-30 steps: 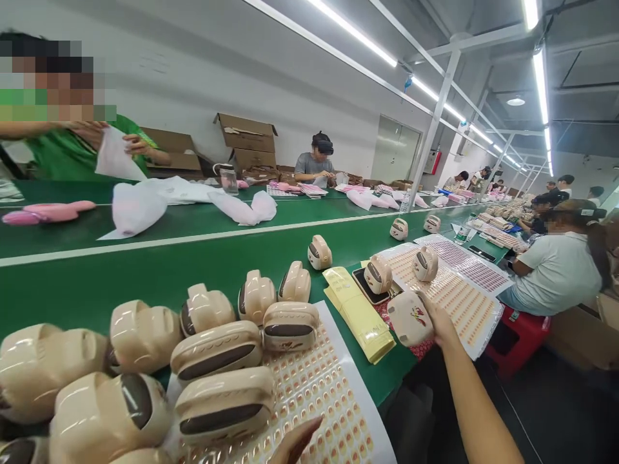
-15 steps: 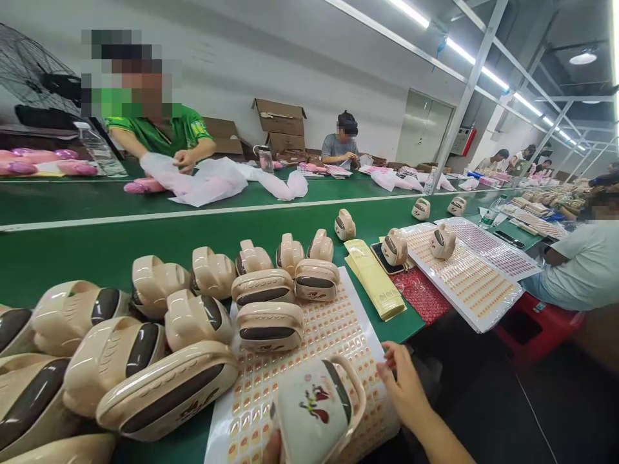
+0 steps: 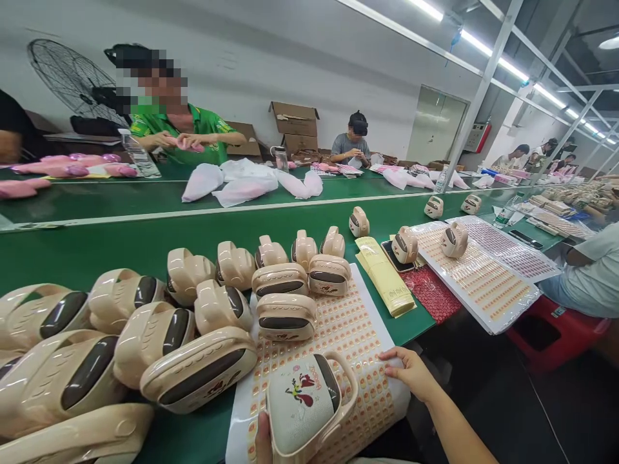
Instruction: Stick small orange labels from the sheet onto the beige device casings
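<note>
Here, your left hand (image 3: 263, 441) gripped boxy cream plastic case (image 3: 304, 406); right hand (image 3: 412, 377), pinch unclear, met orange-dotted sheet's (image 3: 345, 316) right edge.

Holding a rounded, cream plastic case (image 3: 305, 406) in left hand (image 3: 264, 439), with right hand (image 3: 411, 375) at the edge of a white, orange-stickered sheet (image 3: 336, 325) on green tabletop (image 3: 145, 235).

Pale wall (image 3: 265, 51) with 1 door (image 3: 438, 129), tube lights (image 3: 493, 55) overhead, dark floor (image 3: 493, 393), red stool (image 3: 580, 335)
</note>
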Demonstrator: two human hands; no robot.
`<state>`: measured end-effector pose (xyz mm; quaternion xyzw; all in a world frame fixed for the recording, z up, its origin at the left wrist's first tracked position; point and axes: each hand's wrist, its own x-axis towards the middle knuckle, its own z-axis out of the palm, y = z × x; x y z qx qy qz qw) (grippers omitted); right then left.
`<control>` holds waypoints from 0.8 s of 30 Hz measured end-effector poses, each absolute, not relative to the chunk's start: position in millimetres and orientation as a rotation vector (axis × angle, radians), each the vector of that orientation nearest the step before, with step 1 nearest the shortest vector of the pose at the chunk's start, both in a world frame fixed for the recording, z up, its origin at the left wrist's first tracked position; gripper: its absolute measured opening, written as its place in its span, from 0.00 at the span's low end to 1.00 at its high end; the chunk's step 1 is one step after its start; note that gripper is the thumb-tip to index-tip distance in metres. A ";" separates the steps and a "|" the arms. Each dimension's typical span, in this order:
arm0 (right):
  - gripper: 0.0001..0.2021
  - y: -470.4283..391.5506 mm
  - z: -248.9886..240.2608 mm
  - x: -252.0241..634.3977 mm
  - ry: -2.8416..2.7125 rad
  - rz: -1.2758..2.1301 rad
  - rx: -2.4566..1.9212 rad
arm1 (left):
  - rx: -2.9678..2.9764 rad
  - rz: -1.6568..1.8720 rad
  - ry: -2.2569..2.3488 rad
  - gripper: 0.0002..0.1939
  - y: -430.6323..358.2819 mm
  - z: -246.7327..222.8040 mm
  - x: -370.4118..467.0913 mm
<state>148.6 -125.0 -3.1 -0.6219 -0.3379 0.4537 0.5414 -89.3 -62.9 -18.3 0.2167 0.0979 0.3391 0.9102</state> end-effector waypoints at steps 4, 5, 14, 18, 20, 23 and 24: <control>0.16 -126.0 -7.6 151.7 -0.749 0.974 -1.502 | 0.368 0.817 0.249 0.31 -66.3 -6.7 -78.1; 0.16 -127.7 -5.4 153.6 -0.737 0.915 -1.521 | 0.347 0.828 0.248 0.29 -66.8 -3.4 -75.8; 0.15 -129.5 63.2 99.7 -0.772 0.770 -1.352 | 0.214 0.981 0.043 0.23 -71.1 22.0 -44.9; 0.17 -116.3 73.4 59.4 -0.686 1.029 -1.223 | 0.162 1.009 0.056 0.15 -75.9 27.5 -40.7; 0.18 -112.5 72.8 53.0 -0.666 1.034 -1.219 | 0.130 1.000 0.078 0.14 -77.3 28.8 -42.4; 0.18 -111.7 70.2 53.5 -0.702 0.980 -1.226 | 0.094 1.025 0.132 0.15 -78.4 30.4 -44.5; 0.18 -112.0 69.2 54.3 -0.732 0.961 -1.231 | 0.086 1.034 0.141 0.15 -78.5 30.9 -44.6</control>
